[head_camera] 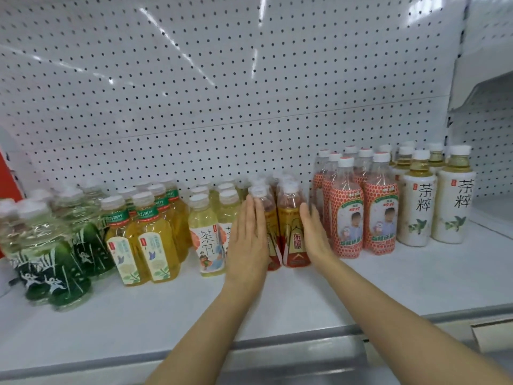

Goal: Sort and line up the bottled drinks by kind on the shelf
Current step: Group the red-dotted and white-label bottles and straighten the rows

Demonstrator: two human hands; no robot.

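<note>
Nearest, our left hand (247,243) and right hand (315,234) reach in, fingers straight and together, flanking the upright red-and-gold plastic bottles (294,234) mid-shelf; the bottles stand directly between our palms, rows running back toward the white pegboard (222,93).

1. The two cream-white bottles (434,209) at the right of the frame carry large black characters 茶粹, set vertically on each label.
2. The pale yellow bottle (205,237) left of centre shows 茶π in large strokes.
3. The amber bottles (144,240) at lower left wear a green neck band reading 东方树叶, partly cut off.
4. The red-and-gold bottle (294,234) at centre bears 东鹏 on a red patch.
5. Print on the red-patterned bottles (363,215) is too blurred to read.
</note>
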